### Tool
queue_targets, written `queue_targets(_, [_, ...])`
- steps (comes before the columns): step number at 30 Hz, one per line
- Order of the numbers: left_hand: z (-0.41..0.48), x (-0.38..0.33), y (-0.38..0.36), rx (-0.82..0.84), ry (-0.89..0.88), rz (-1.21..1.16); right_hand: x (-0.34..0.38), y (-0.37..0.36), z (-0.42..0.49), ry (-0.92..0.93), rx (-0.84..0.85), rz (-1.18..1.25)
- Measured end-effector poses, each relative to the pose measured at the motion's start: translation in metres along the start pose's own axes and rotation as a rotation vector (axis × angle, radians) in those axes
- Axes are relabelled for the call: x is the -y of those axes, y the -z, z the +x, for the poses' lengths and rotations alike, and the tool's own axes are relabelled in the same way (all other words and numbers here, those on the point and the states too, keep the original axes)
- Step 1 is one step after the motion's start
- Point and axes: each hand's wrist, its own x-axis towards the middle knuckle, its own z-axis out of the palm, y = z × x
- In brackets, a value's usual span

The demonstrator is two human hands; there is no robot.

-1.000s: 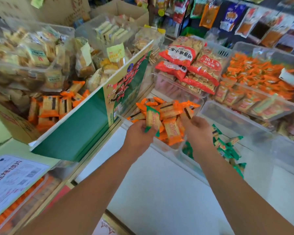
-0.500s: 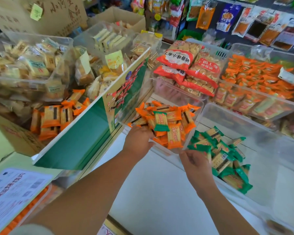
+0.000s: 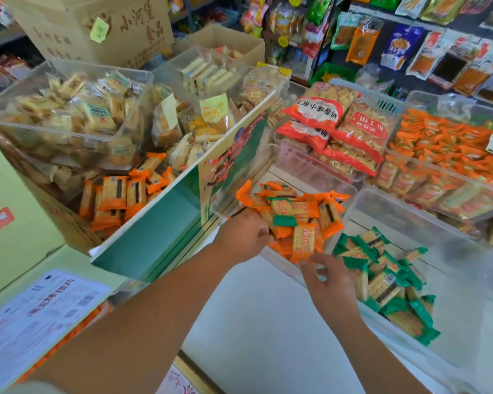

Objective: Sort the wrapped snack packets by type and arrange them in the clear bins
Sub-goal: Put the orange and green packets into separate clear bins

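Head view looks down past two bare forearms onto a white counter [image 3: 256, 322] crowded with snack stock. At centre, a clear plastic bin [image 3: 350, 191] holds a heap of orange-wrapped snack packets [image 3: 305, 211], and one green-ended packet [image 3: 282, 214] lies on top of that heap. The left hand [image 3: 242, 237] sits at the 9 o'clock edge of the heap, knuckles up, its fingers curled in among the orange packets; whether they are clamped on any one packet cannot be told, since the fingertips are hidden. The right hand [image 3: 329, 280] is at the heap's 6 o'clock side, fingers [image 3: 322, 258] bent and slightly spread, with their tips touching the lower end of an orange packet [image 3: 303, 243] that hangs over the bin's near rim; a firm pinch is not clear.

At 4 o'clock from the orange heap, a second clear bin [image 3: 410, 211] holds a pile of green-wrapped snack packets [image 3: 387, 285], just beside the right hand. At 9 o'clock stands an open cardboard carton with a green flap [image 3: 154, 240], more orange packets [image 3: 120, 194] lying inside it under clear tubs of pale wrapped cakes [image 3: 77, 115]. At 12 o'clock a pink slatted basket [image 3: 299, 160] carries red-printed biscuit bags [image 3: 336, 123]. At 2 o'clock another clear tub [image 3: 444, 180] is piled with small orange sachets [image 3: 444, 137]. A printed white paper label [image 3: 37, 317] lies at 8 o'clock.
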Motion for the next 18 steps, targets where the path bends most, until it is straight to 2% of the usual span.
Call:
queue_targets(3, [-0.011,0.006,-0.009,-0.006,0.083,-0.115,-0.008,-0.010,0.007,0.210,-0.012,-0.328])
queue_targets(5, [-0.020,0.007,-0.016,-0.045,0.059,-0.114,-0.006,-0.014,0.017,0.260,0.022,-0.500])
queue_targets(7, [-0.026,0.011,-0.018,-0.077,-0.010,-0.048,-0.001,-0.017,0.023,0.290,0.078,-0.691])
queue_targets(9, [-0.026,0.017,-0.018,-0.022,-0.033,0.114,0.005,-0.019,0.025,0.313,0.144,-0.822])
queue_targets(11, [-0.025,0.020,-0.014,0.029,0.001,0.203,0.008,-0.019,0.028,0.317,0.152,-0.822])
queue_targets(14, [-0.024,0.014,0.001,-0.114,-0.020,0.142,0.009,-0.018,0.033,0.339,0.080,-0.669])
queue_targets(16, [-0.023,0.006,0.015,-0.223,-0.050,0.118,0.012,-0.015,0.034,0.353,0.093,-0.614])
queue_targets(18, [-0.025,0.000,0.027,-0.173,0.011,0.162,0.014,-0.013,0.028,0.362,0.117,-0.574])
